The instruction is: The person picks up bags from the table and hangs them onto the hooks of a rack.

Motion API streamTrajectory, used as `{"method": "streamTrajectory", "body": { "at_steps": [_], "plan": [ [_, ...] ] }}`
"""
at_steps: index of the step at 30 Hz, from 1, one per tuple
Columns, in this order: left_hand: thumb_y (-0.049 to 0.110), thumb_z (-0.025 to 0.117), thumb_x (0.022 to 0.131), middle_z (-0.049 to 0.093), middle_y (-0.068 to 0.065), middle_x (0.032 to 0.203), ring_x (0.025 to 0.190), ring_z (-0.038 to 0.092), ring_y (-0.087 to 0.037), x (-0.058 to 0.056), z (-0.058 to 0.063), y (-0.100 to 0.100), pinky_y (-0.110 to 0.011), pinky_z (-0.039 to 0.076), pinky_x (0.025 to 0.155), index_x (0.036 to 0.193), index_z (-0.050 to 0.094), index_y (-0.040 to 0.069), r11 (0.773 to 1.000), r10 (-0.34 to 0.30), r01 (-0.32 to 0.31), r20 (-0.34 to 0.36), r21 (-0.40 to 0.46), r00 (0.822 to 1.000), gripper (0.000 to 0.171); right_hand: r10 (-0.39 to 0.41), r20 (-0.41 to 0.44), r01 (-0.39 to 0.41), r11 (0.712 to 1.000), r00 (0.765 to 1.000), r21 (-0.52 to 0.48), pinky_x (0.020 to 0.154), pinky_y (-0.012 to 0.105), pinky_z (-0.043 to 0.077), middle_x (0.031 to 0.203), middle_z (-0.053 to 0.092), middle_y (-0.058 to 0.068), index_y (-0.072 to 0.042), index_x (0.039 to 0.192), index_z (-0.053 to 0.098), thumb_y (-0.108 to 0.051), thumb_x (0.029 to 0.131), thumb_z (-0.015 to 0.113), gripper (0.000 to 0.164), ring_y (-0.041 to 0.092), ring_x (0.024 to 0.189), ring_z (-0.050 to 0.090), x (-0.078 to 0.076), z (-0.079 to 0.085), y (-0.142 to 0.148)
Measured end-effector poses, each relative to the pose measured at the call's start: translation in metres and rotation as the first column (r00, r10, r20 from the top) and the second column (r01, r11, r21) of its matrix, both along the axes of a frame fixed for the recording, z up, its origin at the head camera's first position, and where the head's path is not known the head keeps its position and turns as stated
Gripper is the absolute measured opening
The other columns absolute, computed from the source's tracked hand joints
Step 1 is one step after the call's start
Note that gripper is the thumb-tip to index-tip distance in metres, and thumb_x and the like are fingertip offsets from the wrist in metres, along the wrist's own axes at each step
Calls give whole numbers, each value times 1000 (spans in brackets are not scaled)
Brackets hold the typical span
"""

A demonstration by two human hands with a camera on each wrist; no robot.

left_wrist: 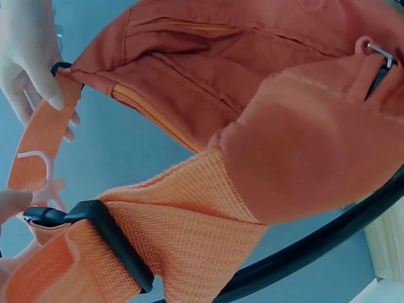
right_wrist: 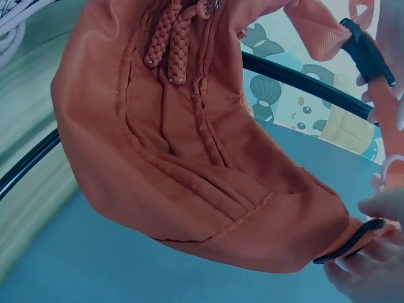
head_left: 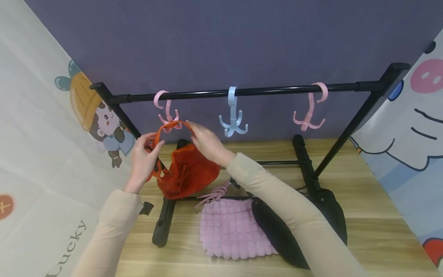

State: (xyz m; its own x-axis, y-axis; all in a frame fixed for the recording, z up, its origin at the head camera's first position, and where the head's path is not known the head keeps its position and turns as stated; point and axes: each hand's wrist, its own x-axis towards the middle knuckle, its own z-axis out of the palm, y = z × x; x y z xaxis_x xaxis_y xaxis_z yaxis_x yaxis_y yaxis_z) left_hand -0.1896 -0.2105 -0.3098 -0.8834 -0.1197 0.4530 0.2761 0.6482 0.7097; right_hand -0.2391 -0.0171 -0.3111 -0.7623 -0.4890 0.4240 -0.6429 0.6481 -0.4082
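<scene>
An orange bag (head_left: 194, 173) hangs tilted between the hands, its strap (head_left: 172, 124) arched up at the left pink hook (head_left: 168, 111). With thumb and fingers the left hand (head_left: 143, 157) holds the strap near a black buckle (left_wrist: 113, 240). On the other side, the right hand (head_left: 207, 142) pinches the strap close to where it joins the bag, at a black ring (right_wrist: 350, 243). A prong of the pink hook (left_wrist: 44, 177) shows in front of the strap in the left wrist view. Whether the hook bears any weight I cannot tell.
A black rack rail (head_left: 270, 91) also carries a blue hook (head_left: 232, 115) and another pink hook (head_left: 309, 107). Below lie a pink quilted bag (head_left: 235, 231) and a black bag (head_left: 277, 231), partly behind the right sleeve. The rack's foot (head_left: 164, 223) stands on the wooden surface.
</scene>
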Motion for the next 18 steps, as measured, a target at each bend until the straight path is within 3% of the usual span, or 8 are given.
{"method": "streamTrajectory", "body": {
  "at_steps": [4, 9, 18],
  "plan": [
    [18, 61, 83, 52, -17, 106, 89, 48, -25, -1, -2, 2, -25, 36, 70, 117, 51, 2, 1000, -1, 1, -3, -2, 1000, 39, 7, -25, -7, 1000, 1000, -3, 98, 31, 33, 136, 37, 14, -2, 136, 30, -6, 87, 53, 55, 23, 123, 38, 2, -2, 3],
    [16, 60, 84, 51, -18, 108, 93, 48, -29, -2, -4, 4, -28, 36, 71, 118, 49, 0, 1000, -11, 11, 14, -4, 1000, 40, -7, 2, 7, 1000, 1000, -15, 100, 31, 29, 139, 32, 13, -4, 138, 26, -8, 88, 52, 57, 22, 128, 30, 3, -5, 7],
    [11, 59, 84, 50, -19, 113, 98, 49, -31, -6, -8, 8, -35, 39, 78, 119, 48, -2, 999, -34, 33, 23, 26, 999, 39, 24, -12, -24, 998, 1000, -64, 104, 30, 23, 143, 25, 13, -3, 138, 27, -10, 88, 52, 56, 21, 130, 25, 11, -8, 14]
  ]
}}
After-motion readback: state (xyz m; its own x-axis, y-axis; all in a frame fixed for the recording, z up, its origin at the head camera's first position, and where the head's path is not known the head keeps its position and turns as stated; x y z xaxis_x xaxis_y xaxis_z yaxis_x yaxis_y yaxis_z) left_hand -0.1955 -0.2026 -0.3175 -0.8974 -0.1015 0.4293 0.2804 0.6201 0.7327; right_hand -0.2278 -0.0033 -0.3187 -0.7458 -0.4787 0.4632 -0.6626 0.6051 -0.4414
